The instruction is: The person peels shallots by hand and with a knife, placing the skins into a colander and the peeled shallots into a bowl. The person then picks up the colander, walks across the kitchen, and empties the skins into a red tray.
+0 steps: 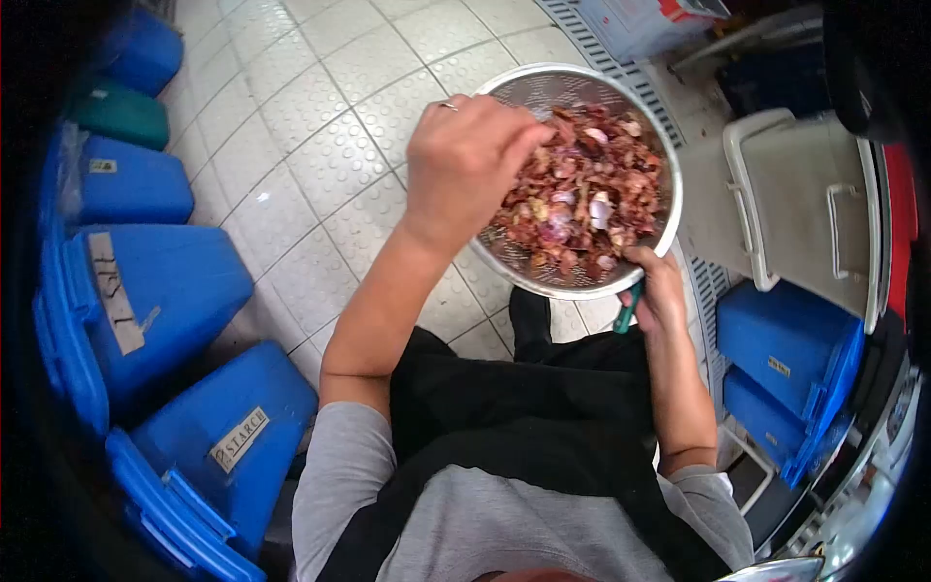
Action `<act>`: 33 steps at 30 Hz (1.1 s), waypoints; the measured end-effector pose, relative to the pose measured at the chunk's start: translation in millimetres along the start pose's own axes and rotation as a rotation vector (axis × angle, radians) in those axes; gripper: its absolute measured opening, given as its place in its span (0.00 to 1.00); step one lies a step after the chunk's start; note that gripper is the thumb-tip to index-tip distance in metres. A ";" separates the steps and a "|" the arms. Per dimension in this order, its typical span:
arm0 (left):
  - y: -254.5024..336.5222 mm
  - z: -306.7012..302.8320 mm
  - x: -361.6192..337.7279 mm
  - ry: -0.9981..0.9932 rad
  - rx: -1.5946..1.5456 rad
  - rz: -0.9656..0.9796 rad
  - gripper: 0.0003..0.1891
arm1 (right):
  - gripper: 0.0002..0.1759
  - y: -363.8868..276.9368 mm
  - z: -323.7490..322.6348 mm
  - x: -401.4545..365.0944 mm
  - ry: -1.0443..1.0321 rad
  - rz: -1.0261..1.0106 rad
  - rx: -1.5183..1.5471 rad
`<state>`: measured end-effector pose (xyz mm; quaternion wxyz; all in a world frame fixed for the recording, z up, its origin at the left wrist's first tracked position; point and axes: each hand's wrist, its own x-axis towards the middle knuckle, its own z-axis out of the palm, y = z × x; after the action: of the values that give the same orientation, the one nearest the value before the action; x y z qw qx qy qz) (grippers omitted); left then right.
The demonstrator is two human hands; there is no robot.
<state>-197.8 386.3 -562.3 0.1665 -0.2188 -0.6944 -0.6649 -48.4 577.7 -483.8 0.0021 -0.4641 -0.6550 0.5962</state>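
Note:
A round metal colander [676, 194] is held over the floor in front of my body. In it lie many loose reddish-brown onion or shallot skins [630, 179], with a few pale purple shallot pieces [600, 210] among them. My left hand [470, 150], with a ring on one finger, reaches over the colander's left side. Its fingers are curled and pressed together near the skins; whatever they pinch is hidden. My right hand [659, 286] grips the near right rim, thumb on top. A green handle [627, 310] sticks out under that hand; the rest of its tool is hidden.
Blue lidded bins [184, 291] line the left side, one labelled STARCH [240, 438], beside a green bin [121, 116]. At right stand a whitish bin [795, 204] with handles and more blue bins [790, 339]. A drain grate [582, 39] crosses the tiled floor [320, 145].

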 end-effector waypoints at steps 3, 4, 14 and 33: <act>3.9 -14.0 19.0 -0.201 0.493 0.155 0.06 | 0.14 -4.6 31.6 22.9 -0.132 0.030 0.025; 4.6 -26.3 18.9 -0.201 0.498 0.092 0.05 | 0.14 -4.9 44.4 25.7 -0.164 0.050 0.041; 87.6 -75.7 35.6 -0.326 0.757 -0.306 0.28 | 0.14 -10.7 39.0 29.3 -0.297 0.155 0.136; 382.2 -90.6 82.7 -0.050 -0.516 -1.949 0.21 | 0.13 -189.6 -241.7 -105.6 -0.150 0.375 -0.461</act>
<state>-72.5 310.5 -188.6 -0.5169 0.4011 -0.4089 -0.6362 31.3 728.5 -207.3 -0.2616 -0.5199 -0.6743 0.4545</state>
